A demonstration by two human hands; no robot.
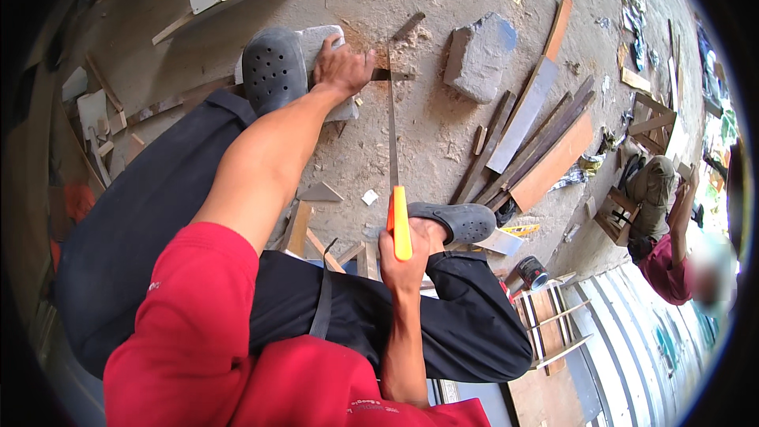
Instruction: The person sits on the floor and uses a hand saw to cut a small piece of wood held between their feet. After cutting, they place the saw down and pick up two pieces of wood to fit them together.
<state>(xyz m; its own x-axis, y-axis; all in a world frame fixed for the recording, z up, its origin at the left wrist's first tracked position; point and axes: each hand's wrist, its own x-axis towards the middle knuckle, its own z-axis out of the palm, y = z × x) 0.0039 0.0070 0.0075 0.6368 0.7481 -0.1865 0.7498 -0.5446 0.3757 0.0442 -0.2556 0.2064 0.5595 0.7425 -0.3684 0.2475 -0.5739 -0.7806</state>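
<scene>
My right hand [405, 262] is wrapped round the yellow and orange handle of a handsaw [402, 225]. Its thin blade points away from me and crosses a dark wooden strip [383, 75] near that strip's right end. Closed over the strip, just left of the blade, is my left hand [343, 69]; its fingers are curled and partly hidden. Beneath the strip lies a pale concrete block [319, 35]. My left foot, in a grey clog [273, 71], presses down beside the left hand, over the block.
Another concrete block [480, 57] stands right of the blade. Several boards [538, 122] lie beyond it, and planks [229, 4] rest at the upper left. My other clog [461, 223] is near the saw handle. A can [532, 272] and a seated person [668, 229] are at the right.
</scene>
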